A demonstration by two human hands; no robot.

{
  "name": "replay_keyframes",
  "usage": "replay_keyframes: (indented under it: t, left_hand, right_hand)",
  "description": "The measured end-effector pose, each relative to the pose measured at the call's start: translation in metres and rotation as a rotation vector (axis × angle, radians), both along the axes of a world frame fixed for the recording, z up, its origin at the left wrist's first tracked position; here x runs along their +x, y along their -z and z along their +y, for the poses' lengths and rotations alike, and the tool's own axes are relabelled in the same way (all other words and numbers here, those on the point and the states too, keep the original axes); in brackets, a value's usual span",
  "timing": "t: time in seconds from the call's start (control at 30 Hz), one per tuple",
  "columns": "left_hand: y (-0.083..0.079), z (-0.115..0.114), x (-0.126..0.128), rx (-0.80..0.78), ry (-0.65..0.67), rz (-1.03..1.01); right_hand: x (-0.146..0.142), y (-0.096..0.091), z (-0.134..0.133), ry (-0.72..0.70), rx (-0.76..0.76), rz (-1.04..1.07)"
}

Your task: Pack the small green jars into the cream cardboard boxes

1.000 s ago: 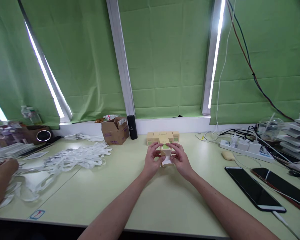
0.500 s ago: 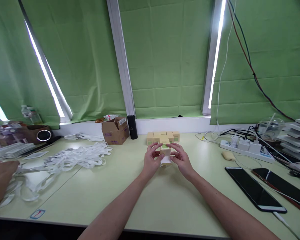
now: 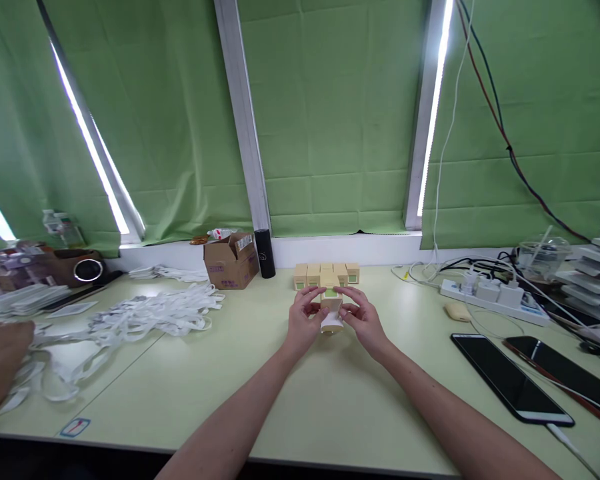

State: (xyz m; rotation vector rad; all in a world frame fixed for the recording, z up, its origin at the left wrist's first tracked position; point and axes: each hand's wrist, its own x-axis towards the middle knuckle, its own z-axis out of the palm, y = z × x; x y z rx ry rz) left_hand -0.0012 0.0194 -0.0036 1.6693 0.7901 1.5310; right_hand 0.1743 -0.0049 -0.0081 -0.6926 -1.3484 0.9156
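My left hand [image 3: 304, 319] and my right hand [image 3: 365, 320] hold a small tan box [image 3: 333, 303] between them above the table. The box has a green patch near its top and a white part lower down, with a tan flap or edge at the bottom. Fingertips of both hands rest on its upper edge, while the thumbs press near the white part from either side. Just behind it stands a row of several similar tan boxes [image 3: 313, 273], some showing small green windows. My fingers partly cover the held box.
To the left lie a heap of white straps [image 3: 155, 310], an open cardboard box [image 3: 230, 261] and a black cylinder [image 3: 265, 254]. Another person's hand [image 3: 5, 337] is at the far left. Phones [image 3: 510, 377], a power strip [image 3: 495, 300] and cables lie on the right.
My hands keep their hold on the box, and its lower tan edge shows slightly more. The other person's hand at the far left has shifted a little to the left.
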Motion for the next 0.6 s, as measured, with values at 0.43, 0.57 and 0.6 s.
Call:
replay_keyframes:
  t: [0.43,0.57,0.6]
  left_hand:
    - [-0.0018,-0.0029,0.0017,0.006,0.001,0.006]
    - [-0.0017,-0.003,0.0014,0.011,-0.005,0.015]
    - [-0.0017,-0.003,0.0015,0.012,-0.008,0.017]
  right_hand:
    - [-0.002,0.0028,0.003,0.064,-0.016,-0.032]
    - [-0.0031,0.0043,0.0046,0.08,-0.013,-0.026]
    - [-0.0034,0.0047,0.005,0.085,-0.011,-0.024]
